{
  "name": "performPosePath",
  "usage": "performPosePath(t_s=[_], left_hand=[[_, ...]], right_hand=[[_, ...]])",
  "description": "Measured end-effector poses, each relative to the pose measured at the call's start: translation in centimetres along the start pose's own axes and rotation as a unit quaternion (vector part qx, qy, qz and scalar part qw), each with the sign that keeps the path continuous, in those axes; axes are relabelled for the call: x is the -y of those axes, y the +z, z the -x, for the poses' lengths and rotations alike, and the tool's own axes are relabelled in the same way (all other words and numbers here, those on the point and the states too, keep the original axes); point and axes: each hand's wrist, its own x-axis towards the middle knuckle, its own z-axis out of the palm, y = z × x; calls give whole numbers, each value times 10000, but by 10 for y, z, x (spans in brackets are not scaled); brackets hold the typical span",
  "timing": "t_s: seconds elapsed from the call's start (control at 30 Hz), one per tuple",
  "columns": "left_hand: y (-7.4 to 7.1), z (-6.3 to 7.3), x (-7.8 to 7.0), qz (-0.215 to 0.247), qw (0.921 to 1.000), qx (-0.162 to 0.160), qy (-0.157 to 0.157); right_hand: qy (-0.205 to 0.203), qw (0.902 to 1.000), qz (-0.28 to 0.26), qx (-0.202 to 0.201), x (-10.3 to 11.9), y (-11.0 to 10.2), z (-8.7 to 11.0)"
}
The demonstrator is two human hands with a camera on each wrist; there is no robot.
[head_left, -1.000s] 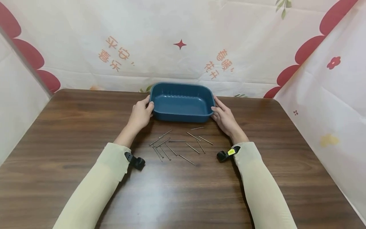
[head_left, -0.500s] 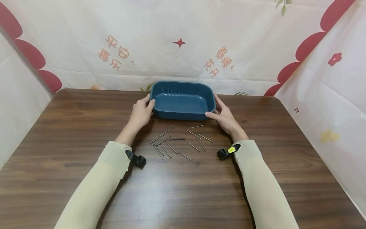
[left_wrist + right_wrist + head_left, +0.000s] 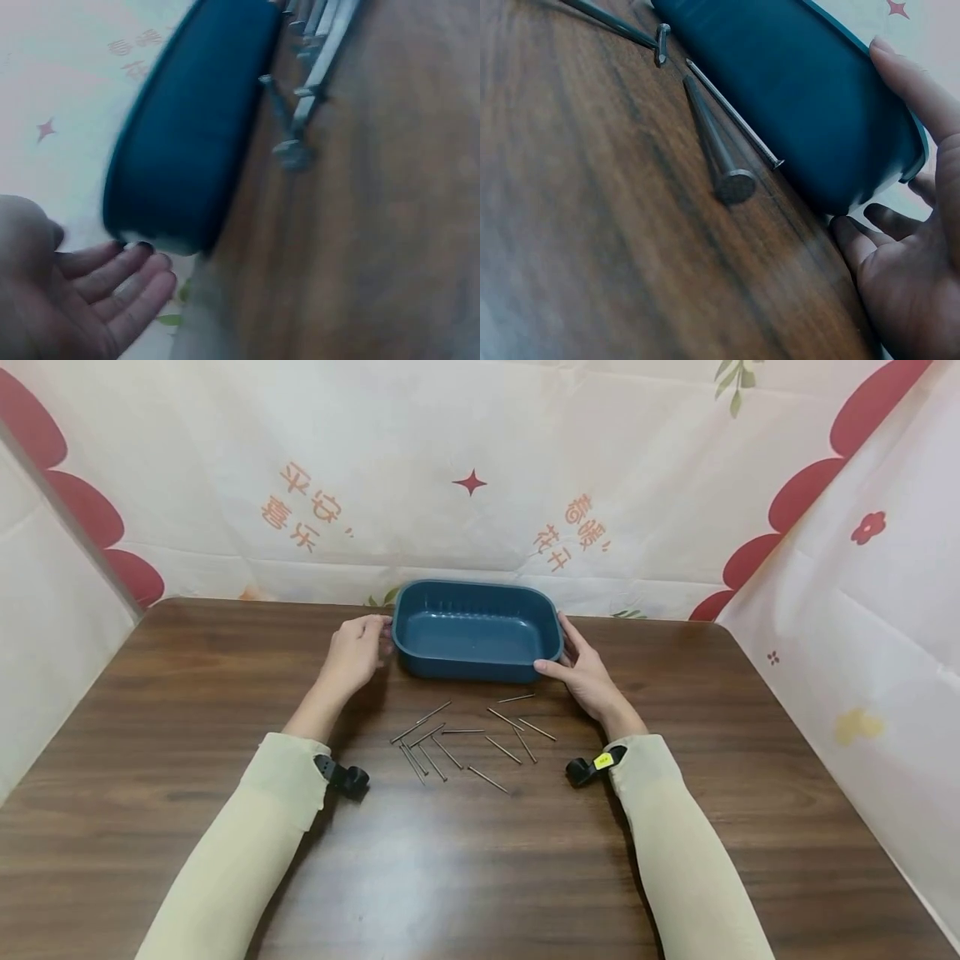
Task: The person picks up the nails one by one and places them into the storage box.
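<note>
A dark blue, open-topped plastic box (image 3: 472,670) stands at the back of the table, with bare floor visible inside. At its left end my left hand (image 3: 351,652) has loose fingers; in the left wrist view the fingertips (image 3: 161,262) lie close to the box end, and contact is unclear. My right hand (image 3: 588,677) holds the right end, thumb along the front rim and fingers round the side. Several long metal nails (image 3: 462,731) lie scattered in front of the box. Close up in the right wrist view, one nail (image 3: 735,116) lies alongside the box wall.
The brown wooden table (image 3: 420,877) carries all of this. A printed cloth (image 3: 472,410) hangs right behind its back edge, and more cloth (image 3: 885,635) borders the right side. Black wrist cameras (image 3: 348,778) sit at both cuffs.
The left hand has let go of the box and drawn slightly left. The right thumb has slid left along the front rim. Box and nails stay put.
</note>
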Motion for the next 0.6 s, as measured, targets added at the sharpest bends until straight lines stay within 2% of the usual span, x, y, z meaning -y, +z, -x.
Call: performPosePath(t_s=[0.1,0.27,0.5,0.6], left_hand=[[-8,3,-5,117,9997,137,-176],[-22,8,-15,342,9968,636,-333],[-33,17,-29,-148,9933,1134,-159],[-34,20,-34,-506,9872,1511,-33]], right_hand=[[-23,10000,2,3,-1,0,1],[-39,10000,-33,3,-3,0,1],[-80,9999,-66,19,-2,1,2],[-77,9999,-106,11,-1,1,3]])
